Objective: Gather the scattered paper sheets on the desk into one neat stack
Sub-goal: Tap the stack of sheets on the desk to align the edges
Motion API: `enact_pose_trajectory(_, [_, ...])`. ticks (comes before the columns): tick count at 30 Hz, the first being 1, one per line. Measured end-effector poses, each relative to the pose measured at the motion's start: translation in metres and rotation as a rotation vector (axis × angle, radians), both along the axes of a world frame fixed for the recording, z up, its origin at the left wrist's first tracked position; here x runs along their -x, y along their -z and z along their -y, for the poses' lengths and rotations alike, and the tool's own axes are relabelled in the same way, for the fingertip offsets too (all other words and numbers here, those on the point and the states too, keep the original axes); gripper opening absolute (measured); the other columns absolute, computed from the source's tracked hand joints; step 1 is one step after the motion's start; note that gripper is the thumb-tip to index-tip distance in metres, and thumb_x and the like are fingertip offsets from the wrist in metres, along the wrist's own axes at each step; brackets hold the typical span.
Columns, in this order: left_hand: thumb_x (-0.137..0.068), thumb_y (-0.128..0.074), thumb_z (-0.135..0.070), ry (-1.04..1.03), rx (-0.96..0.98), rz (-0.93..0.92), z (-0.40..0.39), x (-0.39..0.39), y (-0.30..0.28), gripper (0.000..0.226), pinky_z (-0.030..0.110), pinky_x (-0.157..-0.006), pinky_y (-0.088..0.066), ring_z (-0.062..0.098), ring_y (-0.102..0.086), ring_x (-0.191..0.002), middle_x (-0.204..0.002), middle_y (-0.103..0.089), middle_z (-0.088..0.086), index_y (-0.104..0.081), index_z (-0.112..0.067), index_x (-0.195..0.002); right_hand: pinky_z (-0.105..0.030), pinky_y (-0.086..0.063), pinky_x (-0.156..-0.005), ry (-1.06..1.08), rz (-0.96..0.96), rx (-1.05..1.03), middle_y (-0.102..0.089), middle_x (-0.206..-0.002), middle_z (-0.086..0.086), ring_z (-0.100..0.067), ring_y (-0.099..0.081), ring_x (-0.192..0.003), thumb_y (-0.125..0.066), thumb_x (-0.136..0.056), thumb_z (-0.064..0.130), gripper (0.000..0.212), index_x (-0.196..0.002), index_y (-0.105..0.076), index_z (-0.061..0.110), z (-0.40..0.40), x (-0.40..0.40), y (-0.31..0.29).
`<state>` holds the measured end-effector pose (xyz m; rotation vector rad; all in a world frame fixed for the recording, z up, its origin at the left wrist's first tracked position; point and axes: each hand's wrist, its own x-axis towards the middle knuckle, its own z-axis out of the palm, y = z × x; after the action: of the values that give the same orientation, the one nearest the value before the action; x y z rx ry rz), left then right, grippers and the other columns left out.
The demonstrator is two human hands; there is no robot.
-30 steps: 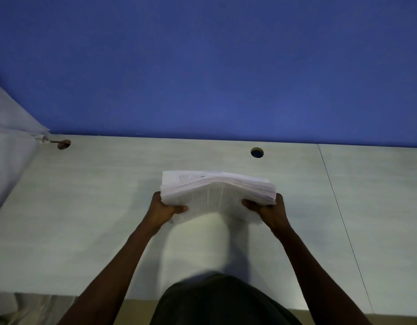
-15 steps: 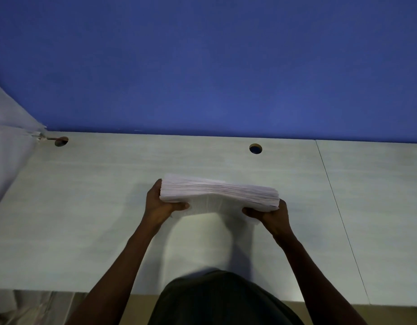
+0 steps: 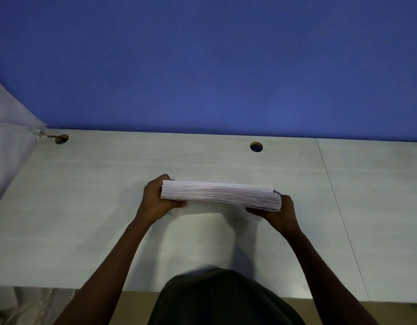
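- Left hand (image 3: 159, 200) grips the left end of the paper stack (image 3: 220, 195), thumb under, fingers round the back
- Right hand (image 3: 276, 213) grips the right end the same way
- Stack is up on its long edge over the desk (image 3: 85, 207), near the middle; can't tell if the bottom edge touches the top
- Some sheets poke out lower at the bottom, so it's not neat yet
- Loose grip = middle pages may slip & fan out
- Hard tap could bend the bottom pages
- No other loose sheets seen, so prob. nearly done

White paper stack (image 3: 220, 194), pale grey desk (image 3: 85, 207), blue wall (image 3: 202, 66).
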<state>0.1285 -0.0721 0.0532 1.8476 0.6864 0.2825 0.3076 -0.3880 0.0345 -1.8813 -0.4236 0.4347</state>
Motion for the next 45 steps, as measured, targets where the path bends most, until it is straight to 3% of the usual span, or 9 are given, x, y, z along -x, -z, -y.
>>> enact_pose_trajectory(3, [-0.047, -0.098, 0.004, 0.007, 0.062, 0.02, -0.002, 0.001, -0.005, 0.056, 0.034, -0.061, -0.055, 0.014, -0.064, -0.073, -0.086, -0.072, 0.01, -0.06, -0.009, -0.085, -0.029, -0.06, -0.095, -0.135, 0.056, -0.056, -0.076, -0.121, 0.002, -0.014, -0.073, -0.111, -0.1, -0.062, 0.007, 0.083, -0.137, -0.066, 0.012, 0.004, -0.007, -0.011])
enact_pose_trajectory(7, [-0.05, -0.094, 0.01, -0.017, 0.134, 0.031, -0.002, 0.003, -0.002, 0.046, 0.043, -0.073, -0.058, 0.023, -0.072, -0.083, -0.093, -0.077, 0.011, -0.063, -0.002, -0.082, -0.042, -0.061, -0.087, -0.117, -0.061, -0.148, -0.08, -0.112, -0.007, -0.022, -0.075, -0.102, -0.093, -0.066, -0.003, 0.054, -0.117, -0.078, 0.006, 0.002, -0.006, -0.015])
enact_pose_trajectory(14, [-0.057, -0.086, 0.018, -0.027, 0.259, 0.074, -0.002, 0.002, -0.012, 0.044, 0.038, -0.079, -0.059, 0.025, -0.072, -0.097, -0.105, -0.077, 0.01, -0.063, -0.007, -0.085, -0.03, -0.061, -0.084, -0.091, -0.091, -0.2, -0.08, -0.111, -0.007, -0.021, -0.076, -0.102, -0.089, -0.072, -0.007, 0.046, -0.116, -0.078, 0.004, -0.002, -0.006, -0.015])
enact_pose_trajectory(23, [-0.043, -0.075, 0.0, -0.131, 0.285, 0.073, 0.006, -0.006, -0.013, 0.041, 0.024, -0.062, -0.049, 0.014, -0.063, -0.073, -0.078, -0.07, 0.004, -0.053, 0.013, -0.074, -0.015, -0.054, -0.076, -0.133, -0.04, -0.136, -0.081, -0.098, 0.011, -0.002, -0.075, -0.092, -0.083, -0.082, -0.005, 0.033, -0.106, -0.079, 0.017, -0.006, -0.002, -0.019])
enact_pose_trajectory(30, [-0.058, -0.072, 0.022, -0.036, 0.259, 0.095, 0.002, -0.008, -0.009, 0.03, 0.037, -0.082, -0.057, 0.021, -0.074, -0.098, -0.099, -0.079, 0.007, -0.05, 0.013, -0.075, -0.022, -0.058, -0.09, -0.224, 0.066, -0.123, -0.078, -0.118, 0.002, -0.009, -0.074, -0.109, -0.09, -0.076, -0.002, 0.058, -0.129, -0.072, 0.01, -0.001, -0.008, -0.026])
enact_pose_trajectory(35, [-0.075, -0.083, 0.006, 0.193, 0.181, 0.022, 0.0, -0.006, -0.012, 0.035, 0.021, -0.077, -0.054, 0.007, -0.07, -0.091, -0.098, -0.076, -0.007, -0.074, -0.006, -0.106, -0.021, -0.057, -0.082, -0.084, 0.136, -0.16, -0.08, -0.106, 0.012, -0.009, -0.076, -0.101, -0.082, -0.087, 0.003, 0.029, -0.111, -0.081, 0.019, -0.012, 0.002, -0.025])
enact_pose_trajectory(39, [-0.083, -0.079, 0.001, 0.077, 0.117, 0.065, 0.01, -0.003, -0.003, 0.021, 0.028, -0.076, -0.055, 0.014, -0.073, -0.087, -0.09, -0.079, -0.002, -0.079, -0.013, -0.099, -0.025, -0.059, -0.088, -0.006, 0.161, -0.153, -0.081, -0.109, 0.007, -0.01, -0.076, -0.103, -0.087, -0.083, 0.007, 0.031, -0.112, -0.081, 0.012, -0.014, 0.008, -0.013])
enact_pose_trajectory(41, [-0.082, -0.081, -0.001, 0.009, 0.146, 0.091, 0.017, -0.001, -0.001, 0.026, 0.039, -0.081, -0.059, 0.017, -0.074, -0.092, -0.099, -0.079, 0.003, -0.078, -0.011, -0.106, -0.026, -0.059, -0.091, -0.047, 0.136, -0.098, -0.08, -0.113, 0.008, -0.01, -0.075, -0.106, -0.093, -0.077, 0.012, 0.044, -0.119, -0.079, 0.014, -0.008, 0.007, -0.006])
enact_pose_trajectory(45, [-0.074, -0.087, 0.0, 0.016, 0.276, 0.042, 0.025, 0.007, 0.01, 0.056, 0.033, -0.084, -0.061, 0.014, -0.072, -0.107, -0.116, -0.076, -0.001, -0.071, -0.013, -0.126, -0.038, -0.06, -0.096, -0.141, 0.083, 0.017, -0.078, -0.114, 0.015, -0.009, -0.074, -0.108, -0.093, -0.076, 0.01, 0.047, -0.118, -0.079, 0.024, -0.005, 0.001, -0.003])
